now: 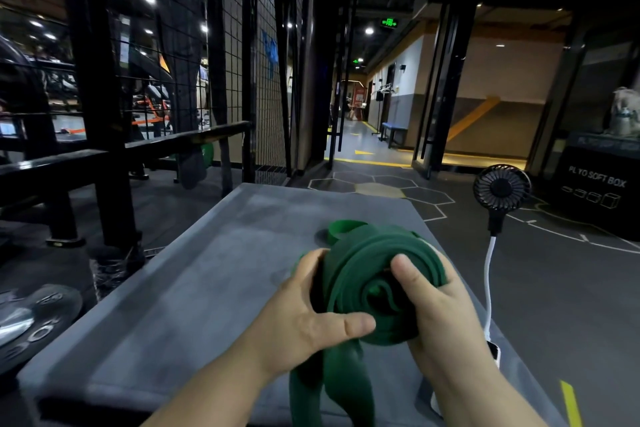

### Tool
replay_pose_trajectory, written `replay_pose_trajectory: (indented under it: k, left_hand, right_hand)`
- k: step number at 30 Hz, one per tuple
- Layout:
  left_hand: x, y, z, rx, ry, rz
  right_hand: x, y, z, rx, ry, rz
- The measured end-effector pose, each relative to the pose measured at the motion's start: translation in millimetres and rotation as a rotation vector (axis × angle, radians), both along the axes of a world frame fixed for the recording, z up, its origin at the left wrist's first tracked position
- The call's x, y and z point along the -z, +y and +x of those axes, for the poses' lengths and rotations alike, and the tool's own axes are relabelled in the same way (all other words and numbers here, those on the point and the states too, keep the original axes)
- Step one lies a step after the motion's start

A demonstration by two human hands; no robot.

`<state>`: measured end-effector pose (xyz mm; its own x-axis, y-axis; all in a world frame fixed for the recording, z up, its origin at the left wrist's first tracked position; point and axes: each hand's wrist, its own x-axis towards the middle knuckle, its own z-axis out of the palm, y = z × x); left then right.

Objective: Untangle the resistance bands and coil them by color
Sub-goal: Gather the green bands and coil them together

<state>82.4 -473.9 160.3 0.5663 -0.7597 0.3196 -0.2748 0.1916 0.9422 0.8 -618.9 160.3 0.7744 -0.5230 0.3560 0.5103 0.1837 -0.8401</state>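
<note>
Both hands are wrapped around a half-rolled dark green band (367,288), held just above the grey padded box (194,270). The left hand (308,319) is closed loosely on the near side of the coil, thumb laid flat across the outer wrap and fingers curled behind it. The right hand (440,308) is clamped on the other side, thumb pressed into the middle of the spiral and fingers around the back.

Below the left hand a long loose tail (332,388) of the same band hangs off toward the near edge of the box, so I'd say this one is only partly wound. That's the risk imo: the rubber wants to spring open, and if the right thumb slips off the centre while the left regrips for the next turn, the whole spiral probably pops loose. The dangling tail could also twist and wind in crooked.

Just past the hands, a lighter green band (341,230) lies on the box, near the coil. Hard to tell if they touch. If they snag, it could get dragged in.

Off to the right of the right hand there's a small fan (502,189) with a white cable (489,274) running close by.
</note>
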Motion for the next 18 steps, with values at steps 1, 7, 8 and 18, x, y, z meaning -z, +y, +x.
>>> replay_pose_trajectory:
  k: [1, 7, 8, 18]
  left_hand:
    - [0.6, -1.5, -1.9, -0.009, 0.006, -0.035]
    - [1.1, 6.4, 7.4, -0.105, -0.035, -0.029]
    - [0.1, 8.3, 9.2, -0.116, -0.068, 0.012]
    - [1.8, 7.6, 11.6, -0.108, -0.166, 0.272]
  right_hand:
    - [3.1, 4.2, 0.9, -0.008, -0.013, 0.033]
    - [7.8, 2.1, -1.3, -0.179, 0.199, -0.039]
    - [4.6, -4.0, -3.7, -0.158, 0.237, -0.124]
    - [-8.4, -14.4, -11.1, -0.079, 0.371, -0.519]
